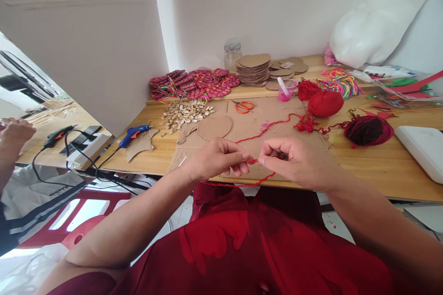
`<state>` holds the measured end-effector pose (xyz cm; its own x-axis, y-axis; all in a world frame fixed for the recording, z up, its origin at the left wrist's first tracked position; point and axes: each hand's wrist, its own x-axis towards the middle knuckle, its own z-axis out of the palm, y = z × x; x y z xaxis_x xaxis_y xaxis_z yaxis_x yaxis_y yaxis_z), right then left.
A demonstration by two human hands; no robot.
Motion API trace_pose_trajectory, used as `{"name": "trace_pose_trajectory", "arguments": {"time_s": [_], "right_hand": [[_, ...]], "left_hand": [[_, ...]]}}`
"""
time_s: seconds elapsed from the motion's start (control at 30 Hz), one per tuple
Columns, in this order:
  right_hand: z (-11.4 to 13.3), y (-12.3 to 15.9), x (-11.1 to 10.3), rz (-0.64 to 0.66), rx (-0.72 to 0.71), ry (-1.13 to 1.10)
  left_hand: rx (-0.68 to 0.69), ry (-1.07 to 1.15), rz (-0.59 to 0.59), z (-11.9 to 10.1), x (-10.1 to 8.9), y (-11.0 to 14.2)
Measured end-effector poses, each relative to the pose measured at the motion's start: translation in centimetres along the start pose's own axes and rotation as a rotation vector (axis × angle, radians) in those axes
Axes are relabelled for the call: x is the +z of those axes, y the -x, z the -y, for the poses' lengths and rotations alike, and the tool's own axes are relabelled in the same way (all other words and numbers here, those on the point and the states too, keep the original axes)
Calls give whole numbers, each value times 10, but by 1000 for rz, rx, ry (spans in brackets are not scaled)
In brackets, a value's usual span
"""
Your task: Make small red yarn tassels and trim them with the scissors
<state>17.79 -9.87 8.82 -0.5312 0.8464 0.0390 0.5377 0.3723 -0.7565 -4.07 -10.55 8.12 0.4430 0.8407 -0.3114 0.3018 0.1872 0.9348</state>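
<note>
Both hands pinch a red yarn strand (pixel 254 161) above the table's front edge, with a short length between them. My left hand (pixel 223 159) is closed on it with thumb and index finger. My right hand (pixel 287 159) grips the same yarn just to the right, fingers curled. One stretch of the yarn runs back over the cardboard sheet (pixel 277 110) towards a red yarn ball (pixel 325 103); another hangs along the table edge below my hands. Beyond my left hand lies a round cardboard disc (pixel 215 126). Orange-handled scissors (pixel 243 107) rest farther back.
A blue glue gun (pixel 134 134) with a cord lies at left, near a pile of seed-like pieces (pixel 188 113). Behind are braided bundles (pixel 194 84) and stacked cardboard discs (pixel 254 71). A dark red yarn ball (pixel 368 130) sits right. Another person's hand (pixel 17 130) shows far left.
</note>
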Motion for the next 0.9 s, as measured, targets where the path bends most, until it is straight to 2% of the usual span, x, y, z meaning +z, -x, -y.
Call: {"name": "trace_pose_trajectory", "arguments": {"time_s": [0.2, 0.47, 0.6, 0.9], "right_hand": [[3, 0, 0, 4, -5, 22], [3, -1, 2, 53, 13, -53], [3, 0, 2, 38, -2, -34], [-2, -1, 3, 60, 21, -77]], "left_hand": [[29, 21, 4, -1, -3, 1], [-9, -37, -22, -8, 2, 2], [-39, -10, -26, -11, 6, 3], [-48, 17, -7, -3, 5, 1]]}}
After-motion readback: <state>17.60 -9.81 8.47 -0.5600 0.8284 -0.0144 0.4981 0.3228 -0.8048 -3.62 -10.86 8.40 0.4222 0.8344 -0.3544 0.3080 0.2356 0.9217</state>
